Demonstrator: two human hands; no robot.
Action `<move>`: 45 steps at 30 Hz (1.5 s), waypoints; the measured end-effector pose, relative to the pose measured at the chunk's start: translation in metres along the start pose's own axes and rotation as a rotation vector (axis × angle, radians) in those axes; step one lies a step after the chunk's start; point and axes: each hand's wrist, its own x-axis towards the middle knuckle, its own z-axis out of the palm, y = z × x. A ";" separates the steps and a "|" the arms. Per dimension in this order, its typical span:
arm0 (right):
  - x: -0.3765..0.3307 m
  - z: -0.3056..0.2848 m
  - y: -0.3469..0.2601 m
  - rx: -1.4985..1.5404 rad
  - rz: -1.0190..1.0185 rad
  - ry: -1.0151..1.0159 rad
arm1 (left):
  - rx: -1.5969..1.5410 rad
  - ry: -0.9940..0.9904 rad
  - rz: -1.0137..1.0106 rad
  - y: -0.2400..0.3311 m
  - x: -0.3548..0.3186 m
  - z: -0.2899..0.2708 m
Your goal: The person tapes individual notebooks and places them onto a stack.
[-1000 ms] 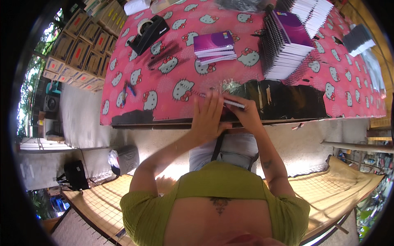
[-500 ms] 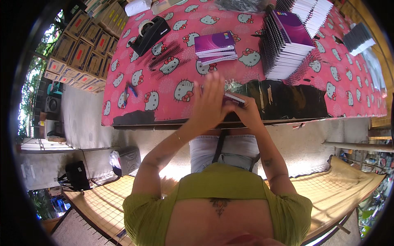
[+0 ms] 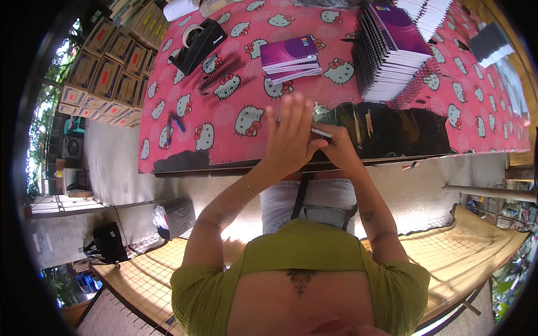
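My left hand (image 3: 288, 134) is held out flat near the front edge of the table, fingers stretched and pointing away from me. Its palm lies against a small notebook (image 3: 321, 133), of which only a thin white-and-dark edge shows. My right hand (image 3: 341, 147) grips that notebook from the right, thumb and fingers closed on it; the cover is hidden behind my hands. Beyond my hands sits a short pile of small purple notebooks (image 3: 288, 56). Left of the pile lie several dark wire binding coils (image 3: 218, 81).
A tall stack of purple spiral notebooks (image 3: 392, 61) stands at the right. A black tape dispenser (image 3: 200, 46) and a blue-handled tool (image 3: 178, 124) are at the left. Black worn patches (image 3: 392, 131) mark the pink table cover (image 3: 235, 151). Cardboard boxes (image 3: 103, 75) rise beyond the left side.
The notebook's visible edge has tilted and shifted slightly between my hands. My left hand stays flat, now less blurred. The whole view has shifted a little.
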 end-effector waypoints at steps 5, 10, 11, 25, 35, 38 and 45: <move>0.002 0.001 0.009 -0.104 -0.021 0.015 | -0.017 0.018 0.091 0.009 -0.030 0.022; 0.005 0.003 0.013 -0.043 -0.025 0.043 | -0.033 -0.033 0.139 0.009 -0.029 0.017; 0.006 0.006 0.015 -0.054 -0.106 0.071 | -0.073 -0.011 0.157 0.015 -0.050 0.028; 0.000 -0.019 -0.030 -0.247 -0.002 -0.056 | -0.299 0.107 0.083 -0.011 0.003 -0.013; -0.001 -0.055 -0.039 -0.201 -0.020 -0.113 | -0.402 0.139 0.082 -0.004 0.007 -0.021; 0.003 -0.058 -0.043 -0.185 -0.024 -0.172 | -0.394 0.100 0.095 -0.007 0.001 -0.020; 0.002 -0.034 -0.038 -0.371 -0.243 0.035 | -0.372 0.096 0.130 -0.004 0.006 -0.041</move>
